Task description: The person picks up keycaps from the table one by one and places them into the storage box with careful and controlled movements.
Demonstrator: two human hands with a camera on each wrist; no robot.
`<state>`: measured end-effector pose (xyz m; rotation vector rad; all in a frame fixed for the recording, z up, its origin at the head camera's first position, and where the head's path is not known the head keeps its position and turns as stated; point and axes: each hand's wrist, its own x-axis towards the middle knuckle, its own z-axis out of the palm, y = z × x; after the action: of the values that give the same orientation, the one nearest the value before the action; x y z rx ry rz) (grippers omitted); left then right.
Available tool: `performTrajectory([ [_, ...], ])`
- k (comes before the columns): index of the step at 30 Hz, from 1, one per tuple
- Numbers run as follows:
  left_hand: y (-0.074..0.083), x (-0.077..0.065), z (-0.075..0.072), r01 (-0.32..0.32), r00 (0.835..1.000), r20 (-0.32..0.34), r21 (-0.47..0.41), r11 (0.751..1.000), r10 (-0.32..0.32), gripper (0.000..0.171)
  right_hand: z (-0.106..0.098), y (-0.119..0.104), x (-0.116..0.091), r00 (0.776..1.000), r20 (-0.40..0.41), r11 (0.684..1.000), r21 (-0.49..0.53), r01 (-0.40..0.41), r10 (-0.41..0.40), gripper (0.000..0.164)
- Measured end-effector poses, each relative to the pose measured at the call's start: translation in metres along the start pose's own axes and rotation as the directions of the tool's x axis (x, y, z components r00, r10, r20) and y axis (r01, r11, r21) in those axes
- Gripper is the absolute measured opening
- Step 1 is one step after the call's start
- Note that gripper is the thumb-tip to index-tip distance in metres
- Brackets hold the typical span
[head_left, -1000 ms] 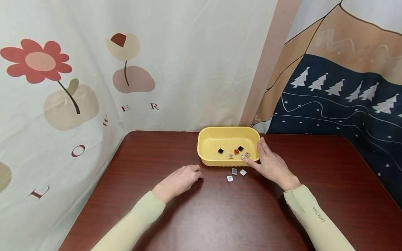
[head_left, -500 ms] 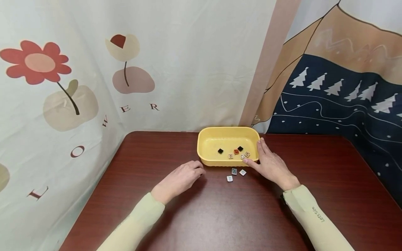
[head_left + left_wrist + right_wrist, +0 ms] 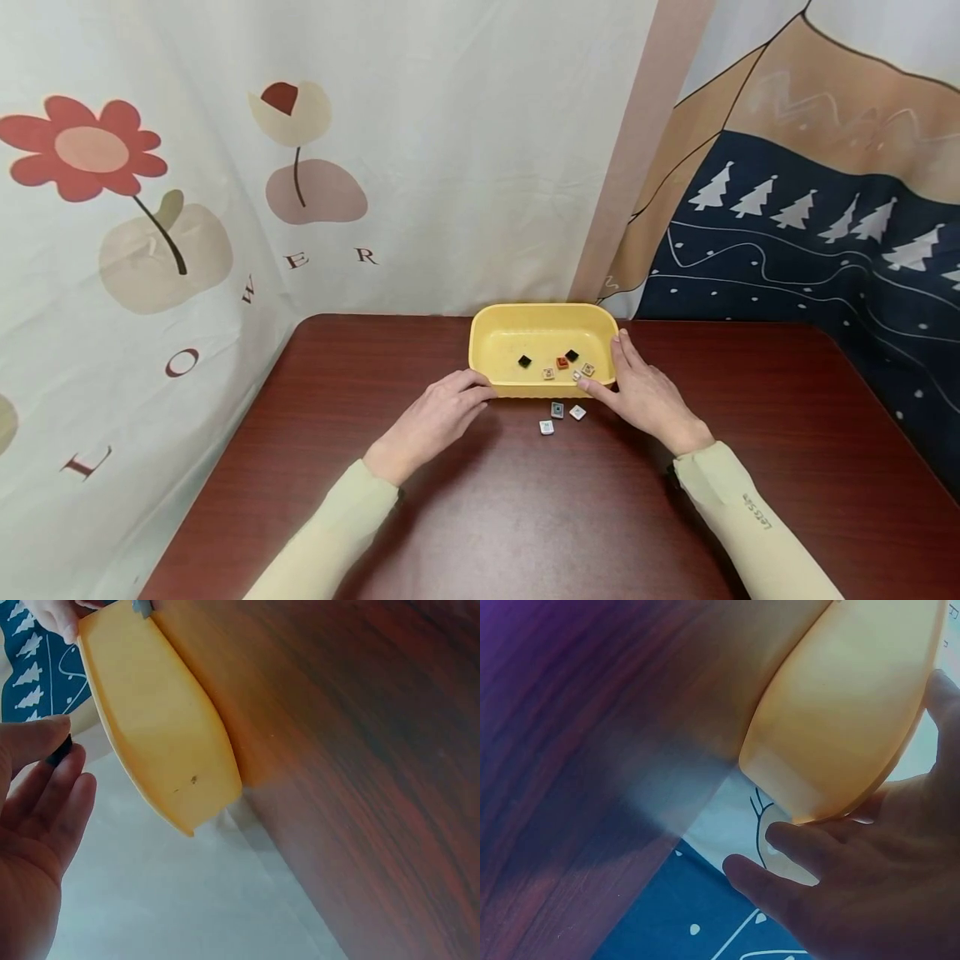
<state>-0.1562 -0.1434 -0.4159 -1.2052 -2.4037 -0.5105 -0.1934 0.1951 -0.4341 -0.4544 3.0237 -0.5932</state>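
A yellow plastic basin [image 3: 543, 307] stands near the table's back edge, with several small square keycaps inside: black [image 3: 525, 361], orange [image 3: 562, 363], tan and white. My left hand [image 3: 438, 410] is at its front left corner, fingertips right at the rim. In the left wrist view that hand pinches a small black keycap [image 3: 58, 752] between thumb and fingers, mostly hidden by them. At the basin's right end rests my right hand [image 3: 648, 396], thumb over the front rim and fairly straight fingers along the side. The right wrist view shows its thumb touching the basin's rim [image 3: 919, 712].
On the dark wooden table [image 3: 480, 517], just in front of the basin, lie a grey keycap [image 3: 557, 410] and two white keycaps [image 3: 547, 427]. Printed curtains [image 3: 450, 167] hang behind and to the left of the table. A dark blue one [image 3: 787, 275] hangs at the right.
My left hand has moved forward and slightly right, from beside the basin up to its front left corner. The right hand keeps its place on the basin.
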Motion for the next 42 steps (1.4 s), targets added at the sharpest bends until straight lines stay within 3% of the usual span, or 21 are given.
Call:
performTrajectory([
  [10,0.002,0.009,0.004,0.001,0.994,-0.113,0.013,1.0,0.0,0.026,0.0,0.001,-0.001,1.0,-0.003,1.0,-0.002,0.001,-0.001,0.11],
  [24,0.0,0.028,0.011,0.051,0.98,-0.194,0.015,0.999,-0.048,0.023,-0.002,0.0,-0.001,1.0,-0.006,1.0,0.006,-0.001,0.001,0.107],
  [42,-0.011,0.05,0.027,0.171,0.979,-0.096,-0.089,0.981,-0.179,0.017,0.0,0.0,-0.001,1.0,0.019,1.0,0.011,-0.015,0.015,0.111],
])
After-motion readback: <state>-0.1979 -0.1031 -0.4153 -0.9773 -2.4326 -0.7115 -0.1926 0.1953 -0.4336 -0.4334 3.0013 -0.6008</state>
